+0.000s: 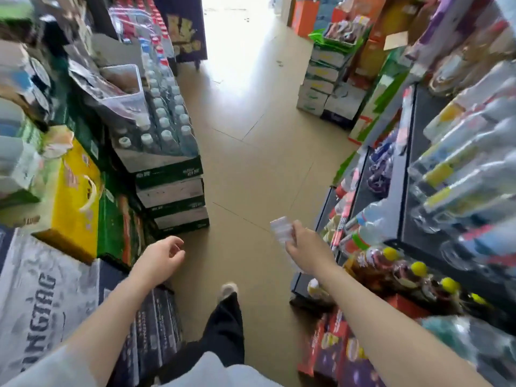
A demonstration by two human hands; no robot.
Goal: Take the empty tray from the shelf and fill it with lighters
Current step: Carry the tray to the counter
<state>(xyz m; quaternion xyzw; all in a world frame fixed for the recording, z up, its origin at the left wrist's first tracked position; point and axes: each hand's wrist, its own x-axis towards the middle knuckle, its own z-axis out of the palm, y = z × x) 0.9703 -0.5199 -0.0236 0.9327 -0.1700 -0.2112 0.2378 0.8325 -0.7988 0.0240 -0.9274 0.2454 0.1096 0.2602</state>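
Shop aisle, head view. A small clear tray, blurred, is pinched by the right hand above the floor, near the edge of the right shelf. The left hand is held loosely curled, holding nothing, beside stacked crates.

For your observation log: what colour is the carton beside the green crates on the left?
Yellow: the carton shows best in the head view.

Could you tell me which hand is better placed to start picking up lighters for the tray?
Probably the left hand: it hangs loosely curled and holds nothing, while the right hand already grips the clear tray in its fingers. No lighters are identifiable here.
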